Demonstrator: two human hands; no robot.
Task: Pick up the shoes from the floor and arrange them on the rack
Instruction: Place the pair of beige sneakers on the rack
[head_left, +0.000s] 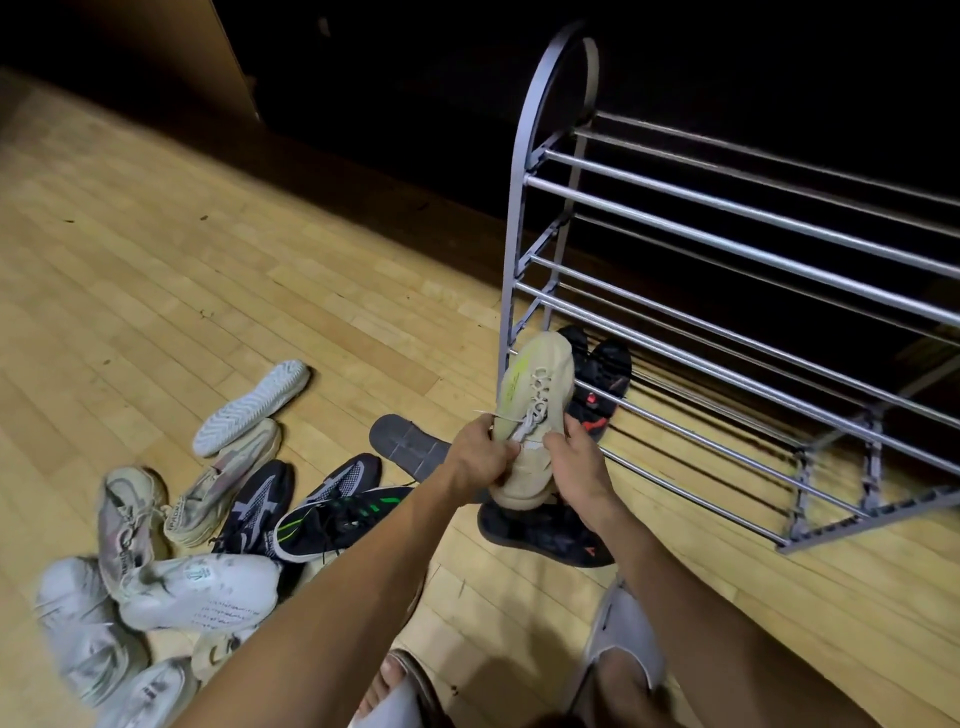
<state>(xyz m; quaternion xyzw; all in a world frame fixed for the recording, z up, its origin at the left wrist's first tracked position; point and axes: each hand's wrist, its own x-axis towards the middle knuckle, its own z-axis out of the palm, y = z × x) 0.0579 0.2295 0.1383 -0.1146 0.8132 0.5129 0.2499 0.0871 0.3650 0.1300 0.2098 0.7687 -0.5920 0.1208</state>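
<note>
While most of the shoes still lie on the pale wooden plank floor (156, 270), you are carrying one to the rack. Far left and near you sits the heap: I count about five light grey and white knit sneakers (200, 590) piled over one another, though the nearest ones blur at the frame edge, so the count is loose. Just beyond them lies one white shoe tipped on its side, ribbed sole showing (252, 408), then two black sneakers with grey mesh patterns (260, 506) side by side, and one black sneaker with green stripes (340, 519). One dark grey flat sole (408, 441) lies upturned behind your left forearm.

Your left hand (480, 460) grips the heel end of the beige knit sneaker with a yellow-green stripe (532, 410), fingers curled round its collar. Your right hand (574, 460) curls round the other side, thumb at the laces. Holding it at both sides, toe pointed away, looks meant to steer the toe onto the rails.

Under it on the floor lies one black shoe with a red mark (545, 535). One black sneaker with red accents (602, 384) already rests on the lowest tier of the grey metal tube rack (727, 208), at its left end, likely so the row fills rightward. I count three tiers; the upper two carry nothing in view.
</note>
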